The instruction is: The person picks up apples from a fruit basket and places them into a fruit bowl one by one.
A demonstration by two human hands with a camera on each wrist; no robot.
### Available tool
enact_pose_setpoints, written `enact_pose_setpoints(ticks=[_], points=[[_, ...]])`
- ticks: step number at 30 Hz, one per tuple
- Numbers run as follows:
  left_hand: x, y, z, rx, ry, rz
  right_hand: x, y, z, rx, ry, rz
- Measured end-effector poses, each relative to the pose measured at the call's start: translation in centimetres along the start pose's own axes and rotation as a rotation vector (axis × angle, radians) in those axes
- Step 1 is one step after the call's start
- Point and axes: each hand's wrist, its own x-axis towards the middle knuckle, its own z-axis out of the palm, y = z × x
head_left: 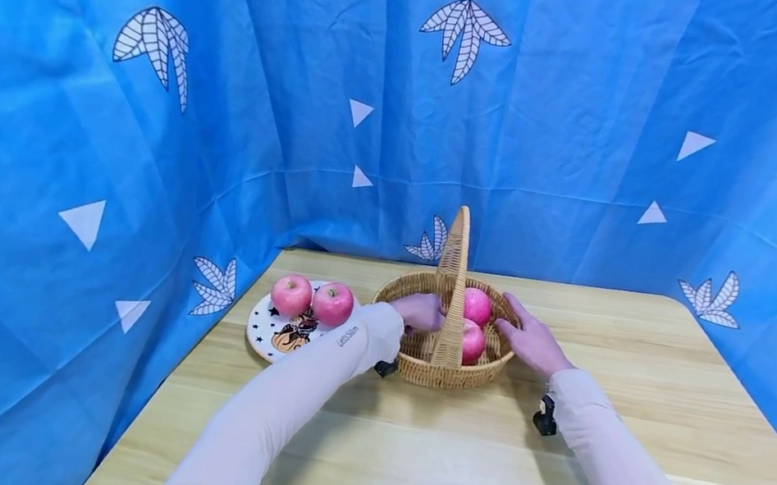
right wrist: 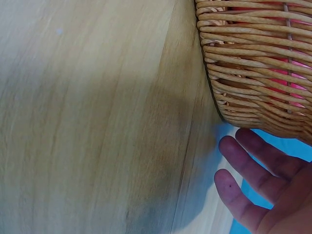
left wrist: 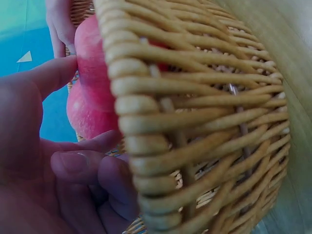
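A wicker basket [head_left: 447,377] with a tall arched handle stands on the table, holding two pink apples, a back apple [head_left: 476,306] and a front apple [head_left: 471,343], in its right half. My left hand [head_left: 419,311] reaches over the basket's left side, left of the handle. In the left wrist view its thumb [left wrist: 58,70] and index finger point toward the apples, the other fingers loosely bent; contact is unclear. At the basket's right rim is my right hand [head_left: 534,344], thumb near the rim. Its fingers [right wrist: 256,170] extend loosely beside the woven wall in the right wrist view.
Left of the basket lies a white patterned plate [head_left: 262,332] bearing a left apple [head_left: 291,295] and a right apple [head_left: 333,303]. My left sleeve [head_left: 326,366] passes over the plate's right edge. Blue curtains [head_left: 560,134] enclose the wooden table [head_left: 431,472] at the back and sides.
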Motion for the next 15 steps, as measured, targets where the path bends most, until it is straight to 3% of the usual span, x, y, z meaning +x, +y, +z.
enact_pose_setpoints(ticks=[13, 15], points=[[-1.1, 0.4, -0.1, -0.110, -0.076, 0.032, 0.2, -0.3, -0.1, 0.004, 0.017, -0.013], [-0.6, 0.0, 0.1, -0.128, -0.093, 0.047, 0.2, -0.2, -0.1, 0.004, 0.025, -0.013]])
